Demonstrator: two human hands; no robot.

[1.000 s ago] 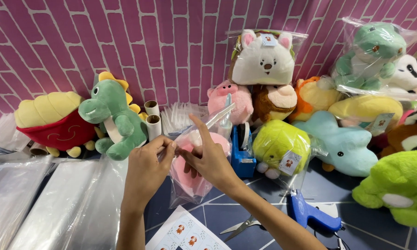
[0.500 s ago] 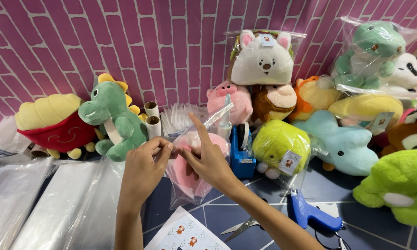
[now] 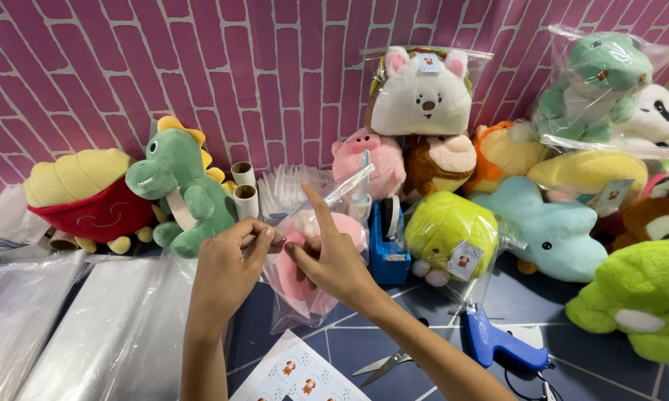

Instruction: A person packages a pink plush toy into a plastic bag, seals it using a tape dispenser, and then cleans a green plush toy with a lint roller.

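Pink brick wall behind: both hands stay pinched on the clear plastic bag holding a pink plush toy [image 3: 316, 256]; left hand [image 3: 227, 267] has edged nearer right hand [image 3: 334, 260], folding its mouth.

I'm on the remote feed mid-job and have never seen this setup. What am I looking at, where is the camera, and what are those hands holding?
There is no machine: a person works with bare hands, and the one picture comes from a camera on their head, looking down. The left hand and right hand pinch the top of a clear plastic bag with a pink plush toy inside. Around them on the blue surface lie a green dinosaur plush, a blue tape dispenser, scissors, a blue tool with a cord, a sticker sheet and flat clear bags. More plush toys line the pink brick wall.
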